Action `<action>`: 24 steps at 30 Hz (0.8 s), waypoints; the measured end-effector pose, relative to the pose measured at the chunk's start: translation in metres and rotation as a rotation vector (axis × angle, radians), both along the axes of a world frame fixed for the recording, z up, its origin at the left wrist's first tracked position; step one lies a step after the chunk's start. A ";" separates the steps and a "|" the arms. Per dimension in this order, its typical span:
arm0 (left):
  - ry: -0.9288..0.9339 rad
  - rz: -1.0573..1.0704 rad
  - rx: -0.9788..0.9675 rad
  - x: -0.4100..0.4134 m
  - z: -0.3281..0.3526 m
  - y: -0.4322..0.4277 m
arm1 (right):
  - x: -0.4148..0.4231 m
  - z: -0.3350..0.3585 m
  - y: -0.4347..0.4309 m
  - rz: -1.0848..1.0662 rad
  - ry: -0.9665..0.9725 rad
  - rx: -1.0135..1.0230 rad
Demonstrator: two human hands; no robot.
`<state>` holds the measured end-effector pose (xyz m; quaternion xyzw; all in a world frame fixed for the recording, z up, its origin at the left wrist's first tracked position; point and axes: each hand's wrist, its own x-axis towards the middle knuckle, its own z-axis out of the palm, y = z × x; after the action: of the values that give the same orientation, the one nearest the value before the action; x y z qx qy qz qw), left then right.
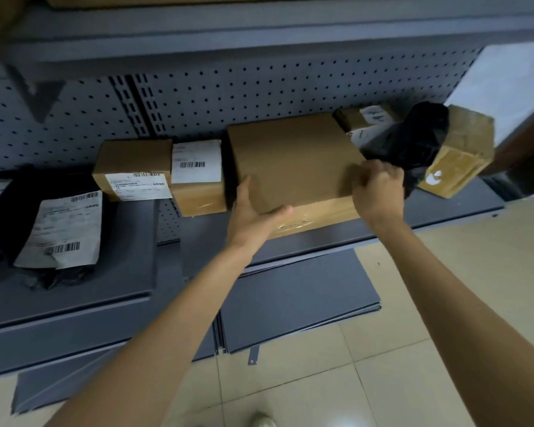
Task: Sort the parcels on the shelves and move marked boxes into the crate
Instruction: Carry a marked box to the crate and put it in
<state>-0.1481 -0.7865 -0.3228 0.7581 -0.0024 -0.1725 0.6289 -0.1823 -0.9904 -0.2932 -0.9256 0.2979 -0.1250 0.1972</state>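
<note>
Left hand (pixel 253 211) gripping front-left edge of large brown box (pixel 293 161), thumb lying along front face. Right hand (pixel 378 192) curling over front-right corner. Box sitting on grey shelf (pixel 444 211), overhanging front lip. Black bag (pixel 419 140) lying just right of it, labelled boxes (pixel 133 167) sitting to left against pegboard (pixel 198 97).

Large box (pixel 293 161) sits on the shelf (pixel 444 214), in front of the pegboard (pixel 228 87). Just left of it stands a labelled box (pixel 198 180), then a second box (pixel 133 171). Further left, a bagged parcel (pixel 59 229) lies flat on the adjoining shelf (pixel 130 257). To the right are a bag (pixel 419 143) and a taped box (pixel 462 152), apparently touching.
</note>
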 end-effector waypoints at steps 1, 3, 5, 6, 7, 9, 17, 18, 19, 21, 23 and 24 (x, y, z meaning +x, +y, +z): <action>-0.007 -0.002 -0.016 0.001 -0.003 0.001 | 0.001 -0.005 0.001 0.020 0.010 -0.009; -0.016 -0.020 -0.047 0.007 -0.006 0.006 | 0.005 -0.011 0.002 0.022 -0.012 0.020; -0.032 -0.037 -0.034 0.016 -0.009 0.014 | 0.007 -0.015 0.000 0.012 -0.045 0.051; -0.029 -0.045 -0.015 0.022 -0.010 0.018 | 0.006 -0.016 -0.001 0.010 -0.058 0.071; -0.015 -0.054 0.008 0.027 -0.010 0.022 | 0.006 -0.016 -0.002 0.005 -0.072 0.097; 0.009 -0.082 0.050 0.034 -0.012 0.026 | 0.006 -0.016 -0.002 -0.006 -0.086 0.137; 0.084 -0.142 -0.009 0.036 -0.006 0.020 | 0.011 -0.005 -0.002 -0.033 -0.089 0.227; 0.095 -0.138 -0.033 0.036 -0.004 0.018 | 0.009 -0.002 -0.002 -0.027 -0.106 0.245; 0.109 -0.130 -0.058 0.035 0.001 0.018 | 0.008 0.001 -0.002 -0.020 -0.125 0.263; 0.157 -0.121 -0.117 0.033 0.016 0.022 | 0.005 0.012 -0.002 0.000 -0.177 0.315; 0.196 -0.107 -0.201 0.035 0.034 0.031 | 0.000 0.029 -0.005 0.069 -0.261 0.417; 0.197 -0.098 -0.235 0.037 0.044 0.036 | -0.003 0.038 -0.006 0.116 -0.313 0.466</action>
<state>-0.1115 -0.7508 -0.2792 0.6577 0.0021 -0.2752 0.7012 -0.1856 -0.9968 -0.2551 -0.8404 0.2312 -0.1829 0.4549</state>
